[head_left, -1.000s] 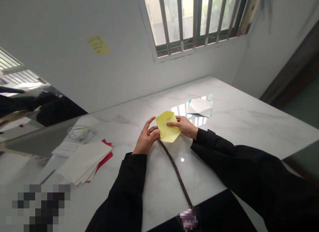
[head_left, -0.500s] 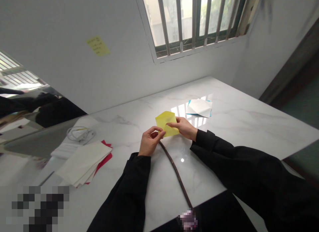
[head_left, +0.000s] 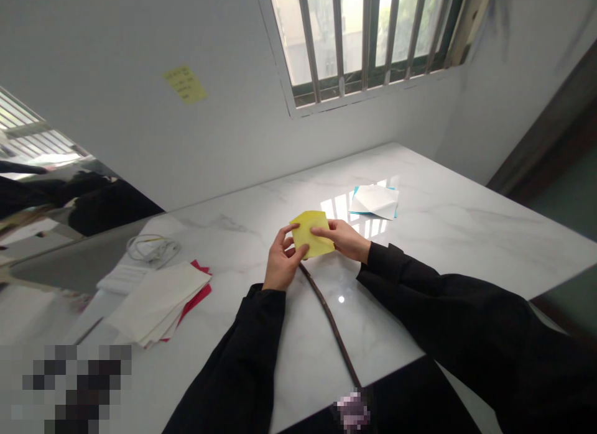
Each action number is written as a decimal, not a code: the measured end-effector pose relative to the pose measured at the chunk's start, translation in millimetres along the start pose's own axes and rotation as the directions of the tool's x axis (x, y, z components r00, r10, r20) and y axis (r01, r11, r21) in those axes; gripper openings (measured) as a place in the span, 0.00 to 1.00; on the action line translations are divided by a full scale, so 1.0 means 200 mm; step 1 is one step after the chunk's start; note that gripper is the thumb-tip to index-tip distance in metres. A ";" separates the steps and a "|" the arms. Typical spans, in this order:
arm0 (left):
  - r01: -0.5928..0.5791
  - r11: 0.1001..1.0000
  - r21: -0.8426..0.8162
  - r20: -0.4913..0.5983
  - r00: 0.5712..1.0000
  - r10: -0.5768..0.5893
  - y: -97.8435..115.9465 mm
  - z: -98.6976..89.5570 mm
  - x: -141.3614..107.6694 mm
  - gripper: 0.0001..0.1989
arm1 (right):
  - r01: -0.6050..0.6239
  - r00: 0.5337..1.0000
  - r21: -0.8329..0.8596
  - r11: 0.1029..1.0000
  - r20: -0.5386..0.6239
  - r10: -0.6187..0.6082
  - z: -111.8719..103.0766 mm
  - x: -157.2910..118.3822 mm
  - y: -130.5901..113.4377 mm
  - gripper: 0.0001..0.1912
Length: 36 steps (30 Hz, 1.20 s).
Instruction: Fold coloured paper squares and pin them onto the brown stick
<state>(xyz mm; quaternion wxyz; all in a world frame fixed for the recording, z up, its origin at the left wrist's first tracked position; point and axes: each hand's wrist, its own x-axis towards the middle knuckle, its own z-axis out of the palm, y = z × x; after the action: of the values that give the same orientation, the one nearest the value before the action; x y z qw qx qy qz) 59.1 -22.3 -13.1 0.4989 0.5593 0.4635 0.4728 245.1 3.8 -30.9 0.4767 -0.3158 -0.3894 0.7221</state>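
A small yellow paper point(head_left: 317, 242), creased near its top like an envelope with a flap, is held up between both hands above the white marbled table point(head_left: 448, 229). My left hand point(head_left: 281, 260) pinches its left side, thumb on the near face and forefinger by the upper left corner. My right hand point(head_left: 347, 240) grips the right side, thumb laid flat across the front and the other fingers behind. Below the paper a thin dark brown stick-like length point(head_left: 330, 319) runs toward my body; its upper end is hidden by my left hand.
White papers over red sheets point(head_left: 163, 303) lie on the left, beside a coiled grey cable point(head_left: 153, 250). White paper on blue point(head_left: 374, 201) rests at the back right. A yellow note point(head_left: 185, 84) sticks to the wall near the barred window point(head_left: 364, 42). A glossy dark panel stands far left.
My left hand's forefinger has gone from a pinch at the lower left corner up to the paper's upper left edge. The crease at the top shows less. My right hand keeps its hold.
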 end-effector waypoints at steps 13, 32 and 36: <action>-0.116 0.992 0.055 -0.141 0.982 0.123 -0.01 -0.06 0.03 0.34 | -0.016 0.999 -0.161 0.987 0.044 0.024 0.00 0.00 0.00 0.16; -0.099 0.993 0.066 -0.041 0.994 0.102 -0.01 -0.08 0.04 0.19 | -0.045 0.993 -0.227 0.973 0.099 0.069 -0.01 -0.01 0.00 0.15; -0.071 0.997 0.039 -0.051 0.996 0.073 -0.04 -0.07 0.05 0.22 | -0.051 0.990 -0.201 0.978 0.117 0.076 0.00 -0.01 0.00 0.17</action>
<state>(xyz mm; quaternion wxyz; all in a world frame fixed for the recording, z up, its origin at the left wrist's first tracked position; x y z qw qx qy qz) 46.3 -10.5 -19.5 0.4587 0.5723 0.4646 0.4963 246.0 1.2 -31.8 0.3944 -0.3284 -0.4778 0.7130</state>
